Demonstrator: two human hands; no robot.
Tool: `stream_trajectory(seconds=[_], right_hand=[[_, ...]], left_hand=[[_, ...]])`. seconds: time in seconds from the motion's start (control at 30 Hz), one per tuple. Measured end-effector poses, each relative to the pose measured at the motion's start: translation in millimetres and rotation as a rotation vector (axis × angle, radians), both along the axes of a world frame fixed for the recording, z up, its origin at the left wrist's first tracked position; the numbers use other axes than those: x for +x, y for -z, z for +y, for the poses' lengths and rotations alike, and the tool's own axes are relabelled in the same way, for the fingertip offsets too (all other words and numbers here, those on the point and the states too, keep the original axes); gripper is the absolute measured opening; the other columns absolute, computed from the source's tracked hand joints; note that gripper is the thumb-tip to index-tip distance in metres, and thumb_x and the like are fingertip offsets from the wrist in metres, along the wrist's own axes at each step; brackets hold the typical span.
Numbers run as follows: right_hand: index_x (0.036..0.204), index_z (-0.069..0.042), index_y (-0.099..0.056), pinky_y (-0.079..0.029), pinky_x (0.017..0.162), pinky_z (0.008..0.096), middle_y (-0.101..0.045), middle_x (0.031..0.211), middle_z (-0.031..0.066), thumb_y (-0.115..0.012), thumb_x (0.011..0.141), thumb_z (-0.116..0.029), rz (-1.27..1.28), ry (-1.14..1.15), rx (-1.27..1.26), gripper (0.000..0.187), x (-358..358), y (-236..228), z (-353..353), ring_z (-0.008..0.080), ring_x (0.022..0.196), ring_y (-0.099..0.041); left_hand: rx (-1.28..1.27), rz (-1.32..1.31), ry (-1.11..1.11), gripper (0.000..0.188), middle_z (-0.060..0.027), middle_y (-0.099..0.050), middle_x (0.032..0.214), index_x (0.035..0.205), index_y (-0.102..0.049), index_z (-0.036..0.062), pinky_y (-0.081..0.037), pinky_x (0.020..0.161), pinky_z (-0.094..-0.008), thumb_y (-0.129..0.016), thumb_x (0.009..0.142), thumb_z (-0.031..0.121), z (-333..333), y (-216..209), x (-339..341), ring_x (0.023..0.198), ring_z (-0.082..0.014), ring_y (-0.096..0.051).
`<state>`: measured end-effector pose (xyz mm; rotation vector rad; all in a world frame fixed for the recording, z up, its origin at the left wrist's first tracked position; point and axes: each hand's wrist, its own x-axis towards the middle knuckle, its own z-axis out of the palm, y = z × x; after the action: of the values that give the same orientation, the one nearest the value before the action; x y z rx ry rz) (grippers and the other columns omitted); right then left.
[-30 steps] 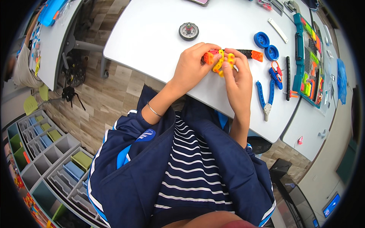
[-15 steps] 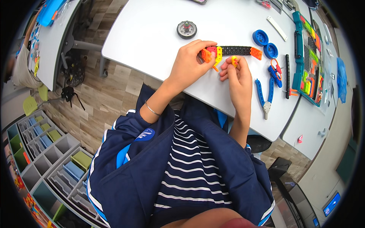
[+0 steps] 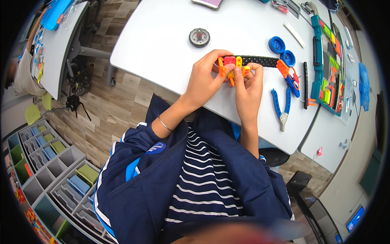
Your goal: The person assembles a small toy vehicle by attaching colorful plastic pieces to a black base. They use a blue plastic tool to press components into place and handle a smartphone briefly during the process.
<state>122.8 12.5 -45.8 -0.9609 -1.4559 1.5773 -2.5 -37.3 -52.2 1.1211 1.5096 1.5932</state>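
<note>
Above the near edge of the table, my left hand (image 3: pixel 205 76) is closed on a small building-block assembly (image 3: pixel 230 61) of red, yellow and orange pieces. A long black studded beam (image 3: pixel 262 61) extends from it to the right, with an orange piece (image 3: pixel 282 68) at its far end. My right hand (image 3: pixel 249 90) pinches a small yellow connector (image 3: pixel 246 70) close against the assembly's right side. Its fingertips partly cover where the pieces meet, so I cannot tell whether they are joined.
A grey wheel (image 3: pixel 199 37) lies beyond my left hand. Rightward are two blue wheel hubs (image 3: pixel 276 45), blue-handled pliers (image 3: pixel 281 110), a black beam (image 3: pixel 305 85), a white strip (image 3: pixel 294 34) and a teal case (image 3: pixel 316 61) of coloured parts. A phone-like object (image 3: pixel 208 3) lies at the far edge.
My right hand has brought the yellow connector leftward against the assembly. The assembly has shifted slightly nearer and to the right, its orange end now by the blue parts.
</note>
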Motion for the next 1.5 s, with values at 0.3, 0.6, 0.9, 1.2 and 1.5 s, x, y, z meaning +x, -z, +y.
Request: stream_trajectory(seconds=[0.3, 0.6, 0.9, 1.2, 1.5], right_hand=[[0.124, -0.005, -0.042, -0.053, 0.070, 0.0254, -0.068, 0.091, 0.0123, -0.057, 0.106, -0.008, 0.222, -0.127, -0.140, 0.023, 4.5, -6.1, -17.9, 0.0138, 0.079, -0.065], [0.126, -0.001, -0.063, -0.044, 0.059, 0.0196, -0.071, 0.089, 0.0073, -0.060, 0.107, -0.020, -0.348, 0.288, 0.312, 0.027, 120.1, -32.0, 35.6, 0.0068, 0.066, -0.057], [0.119, 0.004, -0.069, -0.047, 0.055, 0.0230, -0.070, 0.086, 0.0069, -0.072, 0.097, -0.021, -0.778, 0.529, 0.148, 0.033, 180.4, -21.2, 49.1, 0.0086, 0.062, -0.063], [0.103, 0.003, -0.074, -0.050, 0.060, 0.0281, -0.074, 0.089, 0.0096, -0.078, 0.092, -0.027, -0.831, 0.809, 0.245, 0.033, 195.6, -26.5, 56.2, 0.0145, 0.066, -0.068], [0.105, 0.007, -0.076, -0.049, 0.072, 0.0270, -0.072, 0.087, 0.0068, -0.080, 0.092, -0.031, -0.588, 0.785, 0.191, 0.040, 252.2, 29.1, 106.2, 0.0112, 0.080, -0.062]], left_hand=[[0.011, -0.176, -0.120, 0.023, -0.0049, -0.067, 0.097, 0.119, -0.061, -0.0028, -0.055, 0.065, -0.0229, -0.067, 0.101, 0.010, 3.6, 4.8, -2.6, 0.075, -0.0062, -0.061], [-0.005, -0.266, -0.050, 0.024, -0.0170, -0.073, 0.100, 0.119, -0.055, -0.0028, -0.056, 0.066, -0.0252, -0.062, 0.105, 0.015, 4.3, 3.3, -7.5, 0.079, -0.0165, -0.072], [-0.049, -0.210, -0.040, 0.025, -0.0204, -0.075, 0.101, 0.119, -0.058, -0.0034, -0.056, 0.068, -0.0247, -0.061, 0.106, 0.018, 4.2, 0.2, -8.6, 0.084, -0.0212, -0.076], [-0.049, -0.205, -0.009, 0.027, -0.0215, -0.074, 0.103, 0.121, -0.058, -0.0044, -0.057, 0.070, -0.0261, -0.061, 0.106, 0.017, 4.8, 0.6, -10.8, 0.086, -0.0227, -0.076], [-0.027, -0.341, 0.119, 0.028, -0.0227, -0.072, 0.109, 0.124, -0.056, -0.0050, -0.060, 0.078, -0.0297, -0.061, 0.104, 0.014, 1.8, 2.0, -13.9, 0.098, -0.0278, -0.076]])
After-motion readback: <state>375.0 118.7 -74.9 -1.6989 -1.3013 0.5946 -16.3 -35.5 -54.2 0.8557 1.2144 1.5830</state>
